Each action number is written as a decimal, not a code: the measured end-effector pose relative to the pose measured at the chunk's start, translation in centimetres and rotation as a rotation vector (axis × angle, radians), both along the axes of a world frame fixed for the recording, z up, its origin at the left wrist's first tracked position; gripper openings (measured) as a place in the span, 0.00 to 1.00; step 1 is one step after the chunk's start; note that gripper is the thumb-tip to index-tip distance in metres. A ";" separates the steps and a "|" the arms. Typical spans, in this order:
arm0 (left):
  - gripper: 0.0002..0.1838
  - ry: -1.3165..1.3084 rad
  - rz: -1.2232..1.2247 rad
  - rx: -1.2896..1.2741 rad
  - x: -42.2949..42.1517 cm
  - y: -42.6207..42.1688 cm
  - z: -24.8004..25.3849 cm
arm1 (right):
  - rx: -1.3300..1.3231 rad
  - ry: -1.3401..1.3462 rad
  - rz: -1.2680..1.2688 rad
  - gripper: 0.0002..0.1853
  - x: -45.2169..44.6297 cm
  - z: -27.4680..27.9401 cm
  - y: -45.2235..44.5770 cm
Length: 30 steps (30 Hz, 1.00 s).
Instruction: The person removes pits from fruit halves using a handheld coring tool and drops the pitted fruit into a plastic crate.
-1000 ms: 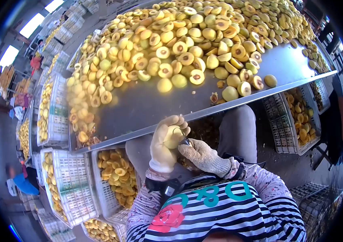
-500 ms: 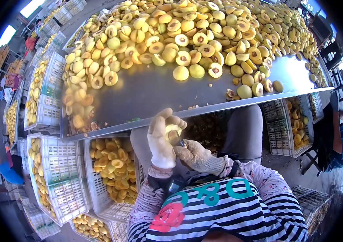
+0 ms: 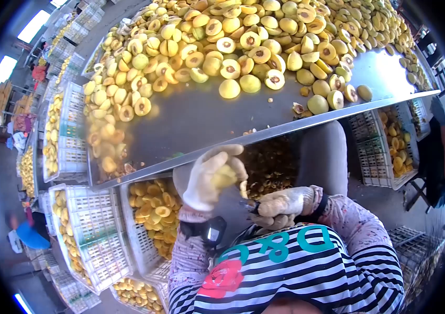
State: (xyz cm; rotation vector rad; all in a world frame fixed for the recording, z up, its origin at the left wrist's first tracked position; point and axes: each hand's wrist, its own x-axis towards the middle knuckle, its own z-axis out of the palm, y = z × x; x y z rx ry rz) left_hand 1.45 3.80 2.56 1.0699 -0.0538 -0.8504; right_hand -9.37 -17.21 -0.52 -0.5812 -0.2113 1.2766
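My left hand (image 3: pixel 200 180), in a pale work glove, is closed around a yellow peach half (image 3: pixel 224 177) above my lap. The fruit is blurred and partly covered by the fingers. To its right and slightly lower, my gloved right hand (image 3: pixel 281 205) grips a small pitting tool (image 3: pixel 252 206); its dark shaft points toward the left hand, and its exact tip is hard to make out. The tool and the peach half are apart. Beyond both hands, many halved peaches (image 3: pixel 230 68), several with pits showing, are heaped on a metal table (image 3: pixel 196 123).
The table's raised metal edge (image 3: pixel 264 135) runs just beyond my hands. White crates of peach halves stand at left (image 3: pixel 94 235) and right (image 3: pixel 371 152). Scraps (image 3: pixel 269 162) lie below, between my knees. Another person in blue (image 3: pixel 33 235) is at far left.
My hands have moved apart: the right hand with the tool drew back to the right and down, away from the peach half. My left hand has turned, fingers curling over the fruit. The view tilted slightly.
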 end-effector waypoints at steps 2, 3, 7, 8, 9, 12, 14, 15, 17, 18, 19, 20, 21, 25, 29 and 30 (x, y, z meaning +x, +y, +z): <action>0.20 -0.322 -0.017 0.322 -0.4 2.8 1.9 | -0.119 0.098 -0.157 0.27 -0.4 -0.4 0.9; 0.19 -0.542 -0.027 0.624 -0.3 4.5 1.8 | -0.190 0.148 -0.243 0.27 -0.6 -0.5 1.0; 0.15 -1.597 0.240 1.338 0.5 3.5 3.6 | -0.328 0.335 -0.690 0.23 -0.8 0.5 0.2; 0.16 -1.624 0.225 1.074 0.6 0.2 4.6 | -0.308 0.314 -0.785 0.22 -0.7 1.3 -0.5; 0.17 -1.568 0.095 0.949 0.9 -2.9 4.9 | -0.271 0.258 -0.846 0.21 -1.0 1.8 -1.6; 0.19 -1.398 -0.195 0.711 2.8 -12.0 1.5 | -0.191 0.099 -1.013 0.20 -2.2 2.3 -3.9; 0.22 -1.397 -0.260 0.633 4.0 -17.5 -1.7 | -0.235 0.068 -1.114 0.22 -3.3 3.0 -6.2; 0.24 -1.477 -0.288 0.584 4.6 -19.8 -3.6 | -0.257 0.015 -1.187 0.22 -4.1 2.7 -6.9; 0.24 -1.638 -0.445 0.813 4.4 -22.7 -4.4 | -0.176 0.071 -1.278 0.23 -5.1 2.1 -7.8; 0.23 -1.359 -0.498 0.725 4.7 -23.1 -4.2 | -0.105 0.066 -1.288 0.23 -5.4 1.2 -8.2; 0.24 -1.075 -0.548 0.640 5.0 -23.1 -3.9 | -0.031 0.067 -1.297 0.23 -5.6 0.6 -8.4; 0.21 -1.196 -0.579 0.706 5.0 -22.2 -3.5 | -0.027 0.078 -1.275 0.23 -5.8 0.2 -8.3; 0.15 -1.003 -0.571 0.788 4.7 -21.8 -1.9 | -0.023 0.084 -1.245 0.22 -5.6 0.1 -8.4; 0.10 -0.598 -0.575 0.584 5.1 -14.5 1.8 | -0.148 0.045 -1.126 0.22 -4.4 0.7 -8.4; 0.14 -0.774 -0.096 0.603 11.0 -9.3 0.5 | -0.206 0.034 -1.071 0.23 -3.1 0.6 -7.6; 0.16 -1.002 -0.066 0.754 12.9 -9.0 -1.2 | -0.189 0.047 -1.061 0.23 -2.9 0.9 -7.3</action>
